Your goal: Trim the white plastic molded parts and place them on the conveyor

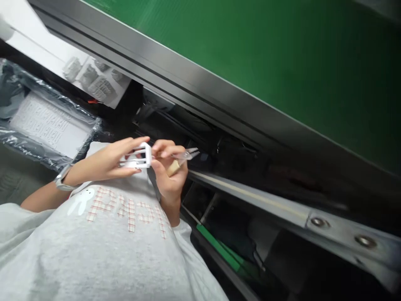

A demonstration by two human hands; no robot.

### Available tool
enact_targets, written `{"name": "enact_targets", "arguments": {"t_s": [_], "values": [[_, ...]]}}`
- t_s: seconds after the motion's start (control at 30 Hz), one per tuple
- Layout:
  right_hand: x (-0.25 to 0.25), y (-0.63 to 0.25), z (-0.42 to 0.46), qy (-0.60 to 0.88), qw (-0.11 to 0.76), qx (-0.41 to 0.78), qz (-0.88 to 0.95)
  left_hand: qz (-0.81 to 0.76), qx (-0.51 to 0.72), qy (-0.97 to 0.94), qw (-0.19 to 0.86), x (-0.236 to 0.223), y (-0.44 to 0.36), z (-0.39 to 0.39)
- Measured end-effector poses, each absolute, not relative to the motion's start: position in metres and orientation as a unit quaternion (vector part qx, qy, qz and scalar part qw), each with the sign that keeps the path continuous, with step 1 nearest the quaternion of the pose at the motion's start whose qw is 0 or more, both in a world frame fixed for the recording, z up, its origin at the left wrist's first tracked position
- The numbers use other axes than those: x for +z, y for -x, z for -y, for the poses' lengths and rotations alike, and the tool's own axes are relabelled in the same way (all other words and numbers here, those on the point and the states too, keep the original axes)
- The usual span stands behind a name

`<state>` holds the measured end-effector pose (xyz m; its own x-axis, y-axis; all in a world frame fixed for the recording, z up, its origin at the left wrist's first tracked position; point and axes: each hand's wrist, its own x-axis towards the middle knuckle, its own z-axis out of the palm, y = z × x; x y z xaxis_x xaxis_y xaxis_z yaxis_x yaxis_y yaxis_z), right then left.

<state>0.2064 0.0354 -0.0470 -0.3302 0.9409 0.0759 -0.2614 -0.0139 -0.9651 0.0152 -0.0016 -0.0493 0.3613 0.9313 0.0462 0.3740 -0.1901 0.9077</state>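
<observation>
My left hand (117, 159), with a watch (63, 179) on its wrist, is closed around a small white plastic frame (144, 155) with open slots. The frame is held in front of my grey shirt, between thumb and fingers. Right beside it, my right hand (171, 169) is closed around a small tool (173, 168) with a tan handle and a clear, pointed end that sticks out to the right. Its exact kind is unclear. The right thumb and fingertips are at the frame's right edge; whether they press on it cannot be made out.
A green conveyor belt (266, 54) with a metal side rail (175, 62) runs across the top. At left, a plastic-lined box (90, 138) holds rows of white parts. More parts (100, 85) lie on a white surface beyond it. A metal bar (250, 194) crosses at right.
</observation>
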Motion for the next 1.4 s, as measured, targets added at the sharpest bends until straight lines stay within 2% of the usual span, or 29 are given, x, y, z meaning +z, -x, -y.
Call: {"name": "enact_targets", "arguments": {"t_s": [0.17,0.33,0.57,0.8,0.97,1.1,1.27,1.4], "values": [[-0.059,-0.222,-0.037,0.379,0.463,0.623,0.503,-0.447,0.360,-0.649,0.500,-0.067,-0.044,0.006],[-0.072,-0.225,-0.053,0.388,0.387,0.642,0.536,-0.469,0.429,-0.542,0.550,-0.088,-0.064,0.022],[-0.086,-0.213,-0.064,0.382,0.240,0.692,0.564,-0.526,0.477,-0.422,0.564,-0.100,-0.072,0.049],[-0.109,-0.208,-0.067,0.371,0.216,0.693,0.580,-0.588,0.482,-0.330,0.559,-0.109,-0.077,0.056],[-0.138,-0.206,-0.049,0.347,0.243,0.749,0.509,-0.635,0.453,-0.355,0.515,-0.117,-0.073,0.072],[-0.170,-0.190,-0.042,0.311,0.297,0.769,0.474,-0.657,0.423,-0.415,0.466,-0.142,-0.052,0.067],[-0.236,-0.183,-0.054,0.306,0.403,0.736,0.449,-0.602,0.417,-0.514,0.447,-0.214,-0.026,0.027],[-0.291,-0.195,-0.051,0.354,0.441,0.618,0.546,-0.558,0.478,-0.487,0.472,-0.279,-0.017,0.009]]}}
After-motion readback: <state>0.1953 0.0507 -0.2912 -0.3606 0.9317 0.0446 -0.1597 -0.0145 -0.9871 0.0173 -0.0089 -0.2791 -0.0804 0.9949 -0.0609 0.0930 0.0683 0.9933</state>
